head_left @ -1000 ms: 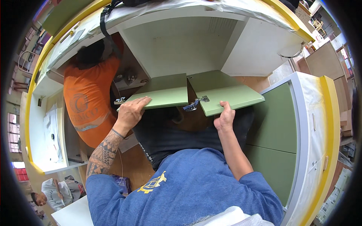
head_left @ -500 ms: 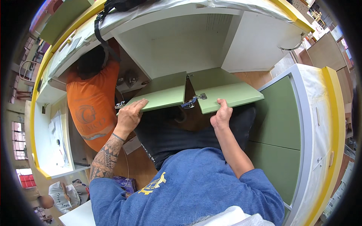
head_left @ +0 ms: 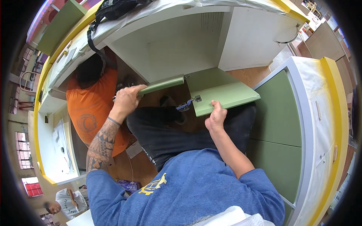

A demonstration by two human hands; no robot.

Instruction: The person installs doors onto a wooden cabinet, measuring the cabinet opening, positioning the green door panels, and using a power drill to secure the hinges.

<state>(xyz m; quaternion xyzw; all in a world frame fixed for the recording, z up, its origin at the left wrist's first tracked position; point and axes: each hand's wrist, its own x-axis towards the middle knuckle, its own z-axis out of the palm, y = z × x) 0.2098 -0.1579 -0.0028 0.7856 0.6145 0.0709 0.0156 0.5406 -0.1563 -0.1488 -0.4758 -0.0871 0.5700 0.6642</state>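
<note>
- The white cabinet (head_left: 166, 52) is the largest thing I see from my distant place; its open compartment lies beyond the work. A co-worker in an orange shirt (head_left: 92, 109) leans into the bay at its left.
- The right green panel (head_left: 226, 98) is above the person's right thigh, near edge toward the body; whether it rests on the leg I cannot tell.
- The left green panel (head_left: 164, 86) is on the other side of a gap, in front of the compartment, tilted so that I see it only as a narrow strip.
- For handling this pair well, I would support both panels together and turn the left one slowly, since uneven lifting could, I judge, twist the metal joining them.
- The left hand (head_left: 127, 98) is closed around the outer end of the left panel, its fingers (head_left: 139, 88) lying over the edge; the thumb I cannot see.
- The right hand (head_left: 215, 117) pinches the near edge of the right panel: thumb on top, the other fingers apparently curled below, mostly hidden.
- The near hinge (head_left: 183, 106) is fixed on the right panel and reaches into the gap; I would keep the fingers away from it.
- The far hinge (head_left: 187, 77) is small, at the panels' far corners.
</note>
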